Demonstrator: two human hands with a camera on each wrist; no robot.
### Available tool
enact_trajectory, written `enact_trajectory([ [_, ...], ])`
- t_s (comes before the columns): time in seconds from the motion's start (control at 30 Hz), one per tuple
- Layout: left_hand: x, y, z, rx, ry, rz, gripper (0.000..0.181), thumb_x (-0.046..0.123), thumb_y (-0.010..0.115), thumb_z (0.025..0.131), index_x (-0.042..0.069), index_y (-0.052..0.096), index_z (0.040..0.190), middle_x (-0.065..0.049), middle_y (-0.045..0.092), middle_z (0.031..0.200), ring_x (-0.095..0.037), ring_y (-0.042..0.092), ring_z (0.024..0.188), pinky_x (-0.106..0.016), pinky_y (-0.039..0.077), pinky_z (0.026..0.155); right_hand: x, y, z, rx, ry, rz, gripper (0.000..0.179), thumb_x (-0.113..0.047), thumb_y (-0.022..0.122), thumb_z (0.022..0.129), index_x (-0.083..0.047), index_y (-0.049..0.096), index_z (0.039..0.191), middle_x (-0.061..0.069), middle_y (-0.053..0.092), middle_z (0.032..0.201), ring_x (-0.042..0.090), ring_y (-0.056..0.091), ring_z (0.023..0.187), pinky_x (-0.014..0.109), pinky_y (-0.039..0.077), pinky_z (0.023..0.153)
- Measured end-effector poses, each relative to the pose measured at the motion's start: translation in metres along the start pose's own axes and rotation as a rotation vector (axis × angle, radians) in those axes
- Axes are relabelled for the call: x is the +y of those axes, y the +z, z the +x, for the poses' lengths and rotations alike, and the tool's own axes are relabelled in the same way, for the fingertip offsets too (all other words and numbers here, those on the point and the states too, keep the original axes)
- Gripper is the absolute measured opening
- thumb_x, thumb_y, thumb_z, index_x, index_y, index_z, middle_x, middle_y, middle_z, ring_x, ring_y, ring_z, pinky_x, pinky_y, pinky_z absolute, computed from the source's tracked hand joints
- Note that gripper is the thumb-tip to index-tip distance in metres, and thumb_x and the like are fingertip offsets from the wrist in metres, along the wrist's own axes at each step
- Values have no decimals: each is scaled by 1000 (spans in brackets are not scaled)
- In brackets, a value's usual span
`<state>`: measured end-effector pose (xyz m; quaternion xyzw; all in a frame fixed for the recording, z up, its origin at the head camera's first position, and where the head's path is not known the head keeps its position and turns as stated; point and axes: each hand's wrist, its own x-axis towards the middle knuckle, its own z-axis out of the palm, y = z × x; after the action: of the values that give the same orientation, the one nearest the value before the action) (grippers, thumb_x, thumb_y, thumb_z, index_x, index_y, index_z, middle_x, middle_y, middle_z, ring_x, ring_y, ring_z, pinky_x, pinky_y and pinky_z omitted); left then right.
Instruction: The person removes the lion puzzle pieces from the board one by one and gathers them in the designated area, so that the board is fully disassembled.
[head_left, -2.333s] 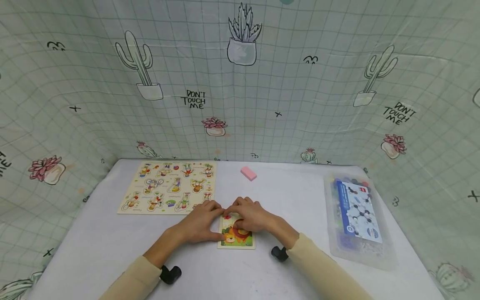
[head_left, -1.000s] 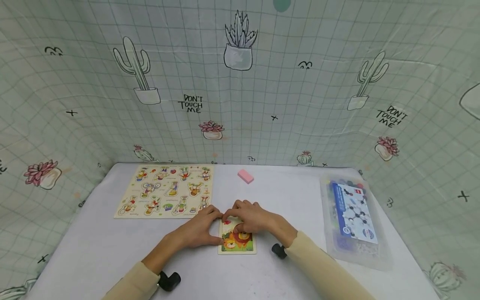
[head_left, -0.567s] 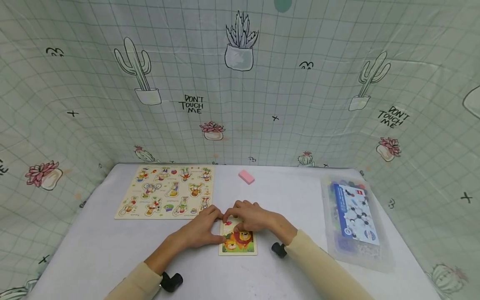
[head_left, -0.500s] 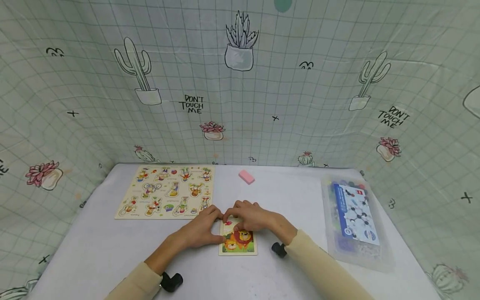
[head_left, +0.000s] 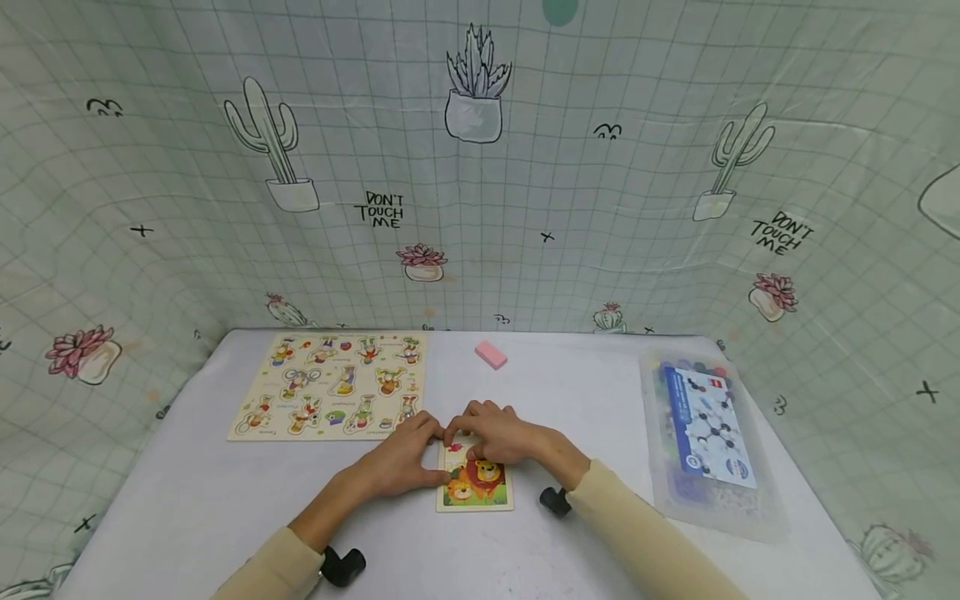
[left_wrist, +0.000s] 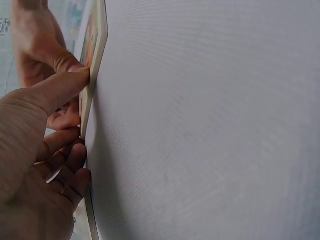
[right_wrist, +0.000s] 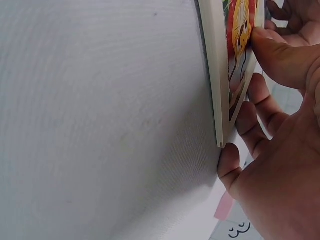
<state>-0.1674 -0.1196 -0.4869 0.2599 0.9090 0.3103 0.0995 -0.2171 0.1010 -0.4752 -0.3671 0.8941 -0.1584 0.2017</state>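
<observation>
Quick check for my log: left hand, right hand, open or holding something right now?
Left hand: holding the lion puzzle at its left edge.
Right hand: holding the same puzzle, thumb on the picture, fingers curled at the far edge.

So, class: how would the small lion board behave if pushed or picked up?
The lion board is probably stiff, since its edges look straight and unbent between the hands. Being flat and thin, it would likely slide rather than roll.

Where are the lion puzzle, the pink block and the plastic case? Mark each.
Lion puzzle (head_left: 476,482), head view: between the two lion faces.
Pink block (head_left: 491,354), head view: middle of its top.
Plastic case (head_left: 712,432), head view: its printed label.
</observation>
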Motion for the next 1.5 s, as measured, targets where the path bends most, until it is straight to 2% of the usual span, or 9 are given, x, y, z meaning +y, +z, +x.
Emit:
enact_trajectory([
  [0.33, -1, 1, 0, 5, 11, -7, 48, 36, 83, 82, 9, 61, 114, -3, 54, 117, -20, 53, 111, -48, 45, 101, -1, 1, -1, 6, 3, 45, 29, -19, 68, 95, -37, 63, 117, -7, 52, 115, 15, 44, 108, 38, 34, 86],
  [0.77, 2, -1, 0, -1, -10, -11, 46, 33, 84, 81, 9, 61, 112, -4, 54, 115, -20, 53, 109, -47, 46, 100, -2, 0, -1, 17, -7, 77, 29, -17, 68, 95, -34, 64, 117, -5, 53, 113, 16, 42, 106, 39, 32, 86],
  [1.07, 2, -2, 0, -2, -11, -9, 45, 33, 84, 81, 10, 60, 111, -3, 54, 115, -20, 52, 109, -48, 45, 101, -6, 0, -1, 52, -7, 68, 28, -16, 69, 91, -31, 67, 115, -4, 54, 115, 17, 42, 108, 42, 35, 91],
  [1.3, 2, -1, 1, 2, -4, 7, 48, 34, 84, 81, 9, 59, 113, -4, 54, 114, -21, 53, 107, -47, 46, 97, -6, 0, 0, 74, -13, 85, 26, -15, 70, 90, -30, 68, 111, -5, 55, 110, 16, 43, 105, 40, 36, 90],
  [1.5, 2, 0, 0, 6, -3, -4, 48, 33, 84, 81, 8, 59, 114, -5, 54, 114, -20, 53, 106, -46, 46, 95, -6, 1, 0, 79, -18, 98, 33, -6, 64, 87, -28, 69, 111, -4, 56, 111, 15, 43, 103, 39, 37, 90],
])
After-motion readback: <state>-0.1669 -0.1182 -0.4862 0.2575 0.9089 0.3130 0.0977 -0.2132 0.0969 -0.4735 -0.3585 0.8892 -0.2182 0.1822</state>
